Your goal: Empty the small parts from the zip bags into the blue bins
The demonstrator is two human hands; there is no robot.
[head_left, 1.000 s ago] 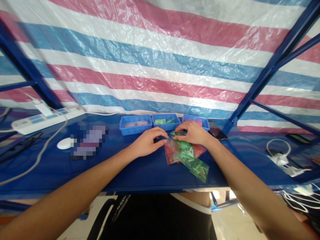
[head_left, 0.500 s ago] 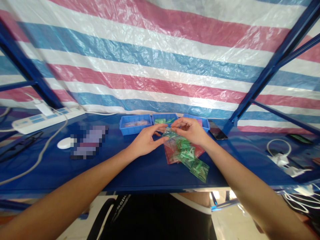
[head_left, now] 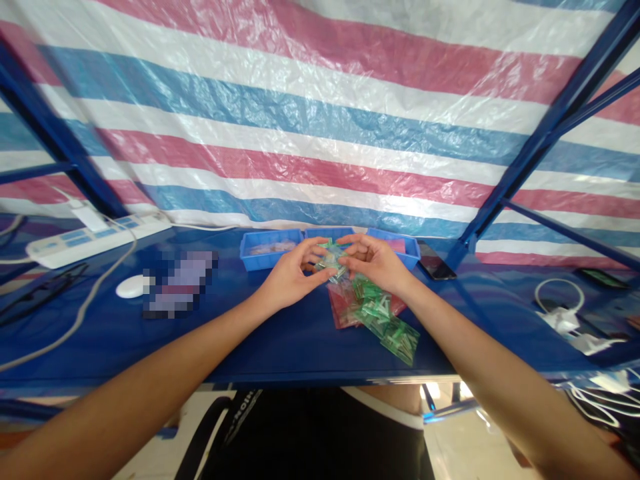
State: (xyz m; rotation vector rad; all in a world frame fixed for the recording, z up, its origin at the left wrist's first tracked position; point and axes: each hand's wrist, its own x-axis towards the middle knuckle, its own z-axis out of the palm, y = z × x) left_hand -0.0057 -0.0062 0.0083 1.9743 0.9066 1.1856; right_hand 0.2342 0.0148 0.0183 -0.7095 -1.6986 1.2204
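Between my two hands is a small clear plastic bag (head_left: 331, 261) with thin pieces inside. My left hand (head_left: 296, 272) has its fingers and thumb closed on the bag's left side. From the other side, my right hand (head_left: 379, 262) pinches its right edge. Below my right hand lie several green-tinted small bags (head_left: 375, 303) with metal-looking pieces in them, spread toward the table's front edge. They rest partly on a red plastic bag (head_left: 341, 310). Behind my hands is the middle blue bin (head_left: 320, 233), partly hidden.
A left blue bin (head_left: 247, 250) holds clear bags; a right blue bin (head_left: 413, 250) holds something pink. A dark phone (head_left: 437, 261) lies beside it. On the left are a power strip (head_left: 60, 248), a white mouse-like object (head_left: 131, 287) and cables; a white charger (head_left: 563, 320) is at right.
My hands have spread slightly, and the clear bag now shows more fully between them. The green bags and red bag stay where they were.
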